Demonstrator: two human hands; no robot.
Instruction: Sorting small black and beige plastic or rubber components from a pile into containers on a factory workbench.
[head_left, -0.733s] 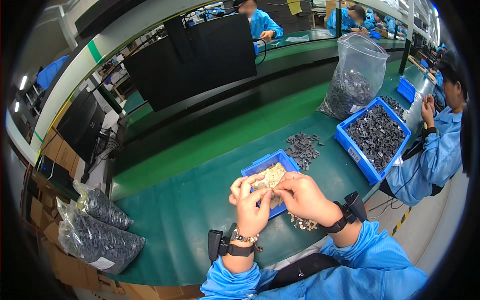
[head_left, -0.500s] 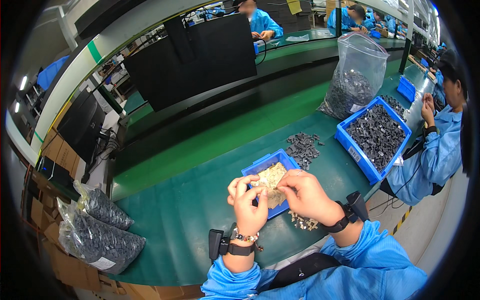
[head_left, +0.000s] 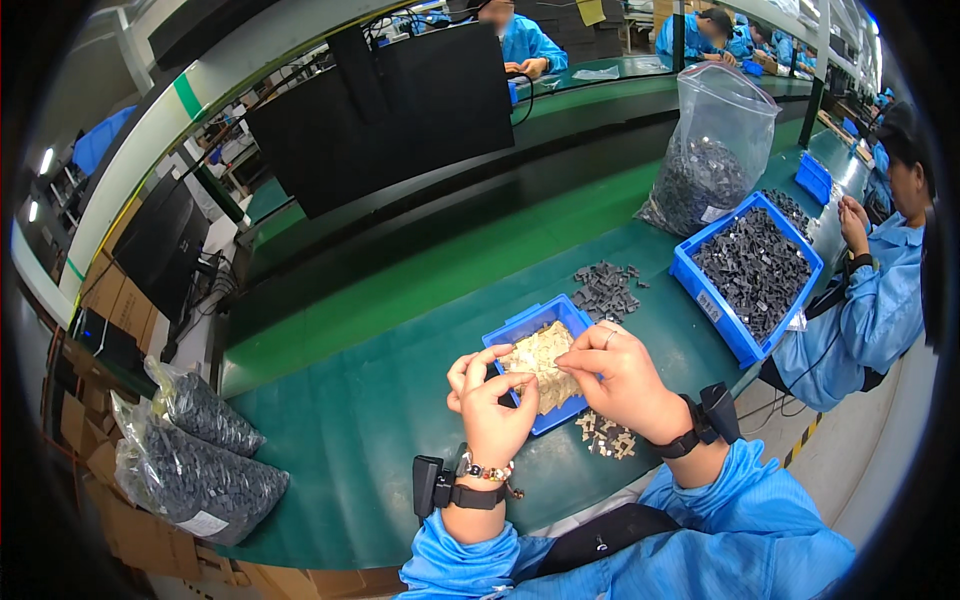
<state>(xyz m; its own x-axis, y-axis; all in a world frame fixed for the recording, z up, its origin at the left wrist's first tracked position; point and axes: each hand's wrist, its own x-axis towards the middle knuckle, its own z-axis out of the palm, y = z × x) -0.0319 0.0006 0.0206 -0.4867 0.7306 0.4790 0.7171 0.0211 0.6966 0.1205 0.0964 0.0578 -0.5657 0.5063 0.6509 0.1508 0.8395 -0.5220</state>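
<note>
My left hand (head_left: 492, 408) hovers over the near left side of a small blue bin (head_left: 538, 318), its thumb and index finger brought close together. Over the bin's right side is my right hand (head_left: 622, 380), thumb and fingertips pinched. Anything held in either hand is too small to make out. Many small flat beige pieces (head_left: 545, 350) fill the bin between my hands. Beside the bin, below my right hand, lies a loose group of beige and dark pieces (head_left: 605, 436). Small dark grey plastic parts (head_left: 606, 290) are heaped just past the bin's far right corner.
A larger blue bin (head_left: 690, 285) full of dark parts stands to the right, near a clear bag (head_left: 715, 150) of similar parts. Filled plastic bags (head_left: 200, 490) lie at the left table edge. A co-worker (head_left: 880, 270) sits at the right. A black panel (head_left: 385, 120) stands beyond.
My fingertips were together over the bin and are now apart. My right hand has shifted slightly up and right, uncovering more of the beige pieces.
</note>
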